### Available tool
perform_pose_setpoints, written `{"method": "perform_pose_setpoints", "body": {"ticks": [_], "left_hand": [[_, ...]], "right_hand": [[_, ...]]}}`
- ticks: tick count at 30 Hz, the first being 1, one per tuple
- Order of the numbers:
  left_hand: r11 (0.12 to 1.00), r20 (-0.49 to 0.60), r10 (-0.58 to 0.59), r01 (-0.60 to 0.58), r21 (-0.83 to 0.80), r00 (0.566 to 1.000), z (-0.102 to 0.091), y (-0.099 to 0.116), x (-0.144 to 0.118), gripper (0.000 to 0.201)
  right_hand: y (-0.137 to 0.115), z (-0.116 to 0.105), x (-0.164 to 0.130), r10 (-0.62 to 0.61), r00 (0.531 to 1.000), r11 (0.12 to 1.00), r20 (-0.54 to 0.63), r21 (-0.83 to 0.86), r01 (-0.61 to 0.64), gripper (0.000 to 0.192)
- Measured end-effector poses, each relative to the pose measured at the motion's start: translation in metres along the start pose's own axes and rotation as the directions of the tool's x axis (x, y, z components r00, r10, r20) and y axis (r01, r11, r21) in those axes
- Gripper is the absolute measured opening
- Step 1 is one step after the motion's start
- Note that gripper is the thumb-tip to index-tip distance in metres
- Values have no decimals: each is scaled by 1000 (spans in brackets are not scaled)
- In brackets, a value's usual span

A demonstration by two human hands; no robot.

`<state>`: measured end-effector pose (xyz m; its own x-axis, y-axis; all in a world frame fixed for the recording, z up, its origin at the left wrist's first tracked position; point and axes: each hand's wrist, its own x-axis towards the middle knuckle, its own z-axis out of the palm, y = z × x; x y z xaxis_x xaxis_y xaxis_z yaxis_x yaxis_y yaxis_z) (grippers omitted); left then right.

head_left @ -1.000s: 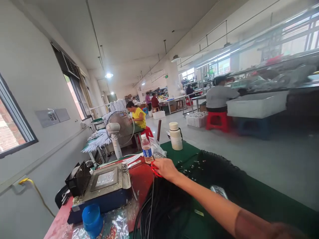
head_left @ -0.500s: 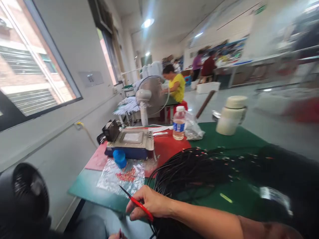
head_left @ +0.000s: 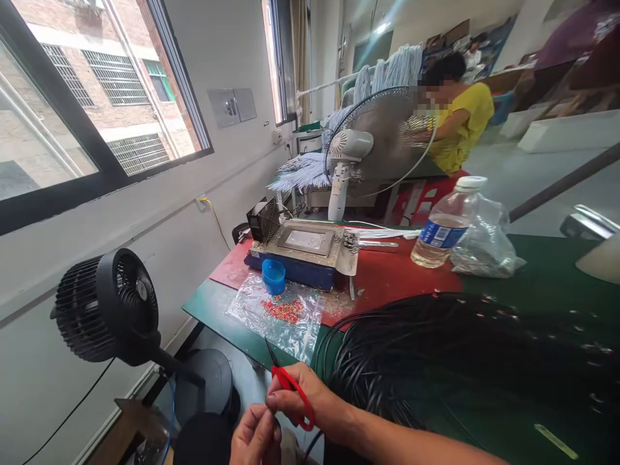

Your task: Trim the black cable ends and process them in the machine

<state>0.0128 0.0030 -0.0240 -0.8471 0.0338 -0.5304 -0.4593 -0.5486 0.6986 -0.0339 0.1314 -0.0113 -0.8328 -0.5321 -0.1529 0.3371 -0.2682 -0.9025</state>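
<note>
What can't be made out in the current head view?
Head view:
Anything between the left hand and the right hand holding red-handled scissors: hidden by both hands.
Pale container: mostly cut off by the right edge.
Red bits on the plastic sheet: too small to identify.
Purple-clad person: blurred, cut off by the top edge.

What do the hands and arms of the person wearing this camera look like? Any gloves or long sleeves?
No gloves! The left grip and right grip are bare hands, with no rings that I can see. The right forearm is bare too, with no watch, bracelet or sleeve on the part showing. The left forearm is out of view.
</note>
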Motion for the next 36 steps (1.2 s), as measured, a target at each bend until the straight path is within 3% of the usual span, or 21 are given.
{"method": "perform_pose_setpoints", "body": {"ticks": [5,8,10,14,17,21,30,36], "left_hand": [[991,-105,48,-61,-123,993,-3,4,1,25],[990,-205,75,-97,-100,976,-4,16,-3,28],[987,-267,117,-142,-75,956,-4,24,-5,30],[967,-406,252,-248,63,878,-4,30,-7,35],[923,-427,383,-318,218,819,-4,27,-6,37],[822,-388,526,-335,461,757,-2,26,-9,36],[765,-272,541,-331,552,796,1,36,-15,31],[757,-245,516,-302,579,821,-3,35,-11,29]], "right_hand": [[-1,-6,7,-25,999,999,-47,-36,24,43],[-2,-7,6,-17,999,969,46,-246,28,43],[-4,-6,3,-50,993,893,111,-441,94,36],[-3,-1,-2,-80,989,641,127,-753,148,31],[0,0,-3,-101,985,510,143,-842,174,35],[4,-1,-3,-105,983,440,148,-880,179,35],[1,-1,-5,-130,980,360,149,-914,187,36],[14,-3,-1,-159,981,292,109,-944,152,38]]}}
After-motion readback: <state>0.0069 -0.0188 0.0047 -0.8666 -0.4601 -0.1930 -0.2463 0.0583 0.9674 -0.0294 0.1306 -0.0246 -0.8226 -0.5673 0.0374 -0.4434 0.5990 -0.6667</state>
